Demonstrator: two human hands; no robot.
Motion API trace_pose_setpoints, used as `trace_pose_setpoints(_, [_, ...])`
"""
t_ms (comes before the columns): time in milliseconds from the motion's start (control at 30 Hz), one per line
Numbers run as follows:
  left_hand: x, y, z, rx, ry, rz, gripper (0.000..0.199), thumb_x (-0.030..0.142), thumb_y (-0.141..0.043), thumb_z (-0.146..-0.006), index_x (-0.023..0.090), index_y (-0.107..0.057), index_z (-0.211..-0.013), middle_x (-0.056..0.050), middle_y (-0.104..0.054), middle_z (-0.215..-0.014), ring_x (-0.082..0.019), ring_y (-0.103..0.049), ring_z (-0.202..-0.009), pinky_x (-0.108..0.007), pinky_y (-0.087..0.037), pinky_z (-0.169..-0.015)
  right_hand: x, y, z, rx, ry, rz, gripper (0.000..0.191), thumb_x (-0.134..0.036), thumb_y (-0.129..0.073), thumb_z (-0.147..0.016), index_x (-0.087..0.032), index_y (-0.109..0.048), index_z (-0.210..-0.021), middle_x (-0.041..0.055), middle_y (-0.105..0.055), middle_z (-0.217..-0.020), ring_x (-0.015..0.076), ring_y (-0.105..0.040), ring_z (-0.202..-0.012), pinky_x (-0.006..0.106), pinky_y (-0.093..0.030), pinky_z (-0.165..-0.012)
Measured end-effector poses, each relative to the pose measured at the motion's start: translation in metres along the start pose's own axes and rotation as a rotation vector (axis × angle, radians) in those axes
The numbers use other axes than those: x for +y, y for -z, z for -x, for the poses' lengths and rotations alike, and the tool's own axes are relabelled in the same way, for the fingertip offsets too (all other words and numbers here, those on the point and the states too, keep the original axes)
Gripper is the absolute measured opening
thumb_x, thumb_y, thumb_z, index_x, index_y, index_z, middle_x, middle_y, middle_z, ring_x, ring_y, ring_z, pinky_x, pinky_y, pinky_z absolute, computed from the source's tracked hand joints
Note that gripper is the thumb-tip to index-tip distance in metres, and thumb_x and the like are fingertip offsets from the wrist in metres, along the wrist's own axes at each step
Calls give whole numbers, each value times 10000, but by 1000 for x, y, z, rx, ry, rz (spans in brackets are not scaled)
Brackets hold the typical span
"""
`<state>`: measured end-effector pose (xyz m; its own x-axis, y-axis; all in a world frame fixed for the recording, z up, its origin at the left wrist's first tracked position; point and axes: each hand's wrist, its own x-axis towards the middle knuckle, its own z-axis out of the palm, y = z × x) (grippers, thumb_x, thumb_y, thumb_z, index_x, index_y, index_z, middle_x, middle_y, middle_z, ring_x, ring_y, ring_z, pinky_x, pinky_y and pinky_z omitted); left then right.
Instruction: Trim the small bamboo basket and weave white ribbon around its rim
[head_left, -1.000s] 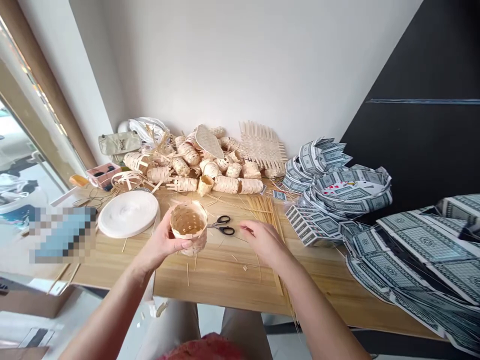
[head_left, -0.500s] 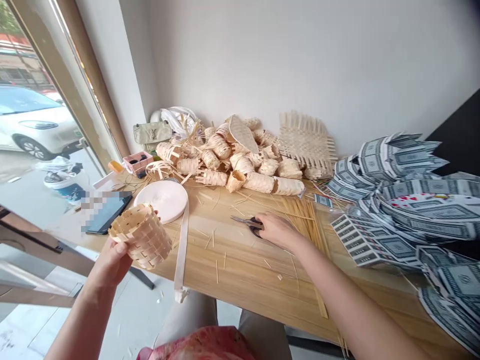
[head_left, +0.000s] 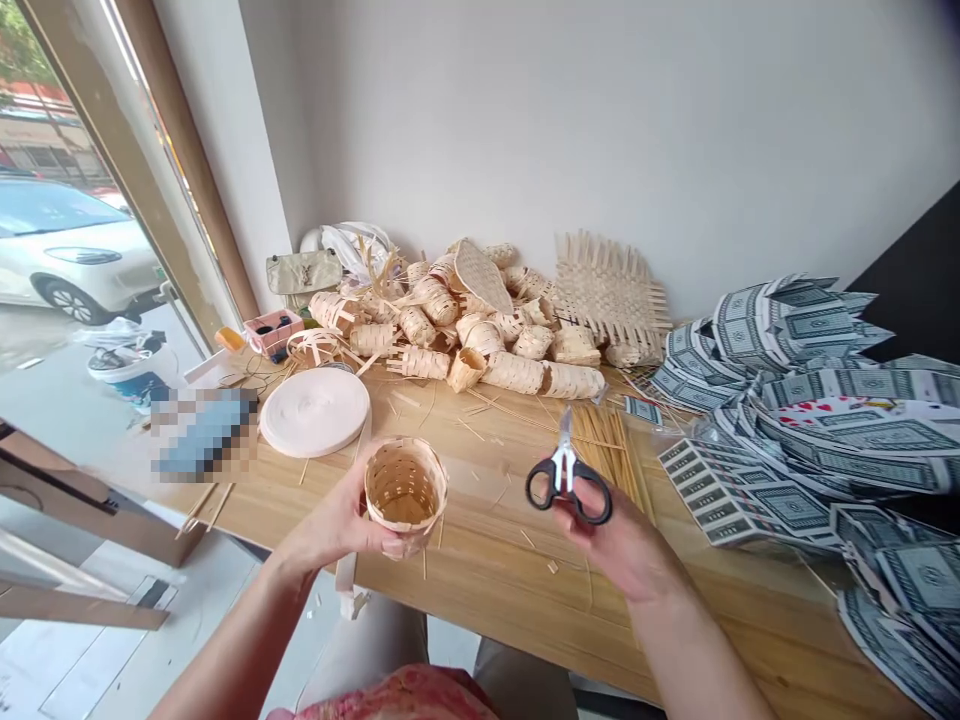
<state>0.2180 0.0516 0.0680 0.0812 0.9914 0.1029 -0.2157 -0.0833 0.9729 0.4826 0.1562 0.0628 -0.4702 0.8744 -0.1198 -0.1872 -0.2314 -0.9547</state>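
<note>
While the left hand [head_left: 330, 525] curls around a small woven basket [head_left: 405, 490], the right hand [head_left: 622, 550] holds up a pair of black-handled scissors [head_left: 566, 470]. Left hand is partly closed, fingers wrapped on the basket's outer wall, and the basket sits in that grip with its open mouth tilted up toward the camera, above the table's near edge. Right hand is half closed, with the scissors pinched at the handles; blades are shut and point away from the person. Exact finger position under the handle loops is hard to tell. Hands are apart, the scissors not touching the basket.

Wooden table [head_left: 480, 590] has loose strip offcuts scattered about. White tape roll [head_left: 315, 411] lies flat left of the basket. Bundle of thin strips [head_left: 607, 460] sits just behind the scissors. Pile of woven pieces [head_left: 450, 340] lies against the wall beside a woven mat [head_left: 611, 295]. Folded playing-card-print sheets [head_left: 780, 470] are heaped on the right.
</note>
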Motion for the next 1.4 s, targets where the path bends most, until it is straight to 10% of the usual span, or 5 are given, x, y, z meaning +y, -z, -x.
trace_pose_setpoints(233, [4, -19, -7, -127, -20, -56, 839, 372, -825, -513, 215, -452, -1248, -134, -561, -1207, -327, -534, -1103, -438, -403, -945, -20, -17, 33, -194, 143, 321, 462, -493, -607, -774, -232, -504, -1140, 11, -532, -781, 85, -464, -520, 201, -382, -446])
trace_pose_setpoints(600, [19, -10, 5, -174, -60, -343, 852, 253, -839, -468, 218, -485, -1241, -122, -499, -1284, -334, -470, -1182, -446, -349, -1012, -62, -52, 24, -286, 704, 1683, 440, -277, -590, -745, -274, -548, -1183, 20, -605, -892, 168, -574, -740, 246, -400, -610])
trace_pose_setpoints(1400, [17, -4, 8, -364, -78, -374, 851, 389, -804, -543, 231, -352, -1248, -95, -511, -1186, -277, -494, -1116, -441, -368, -971, -75, -62, 18, -415, 866, 1882, 343, -133, -489, -677, -252, -593, -982, -45, -579, -649, 113, -517, -565, 264, -190, -486])
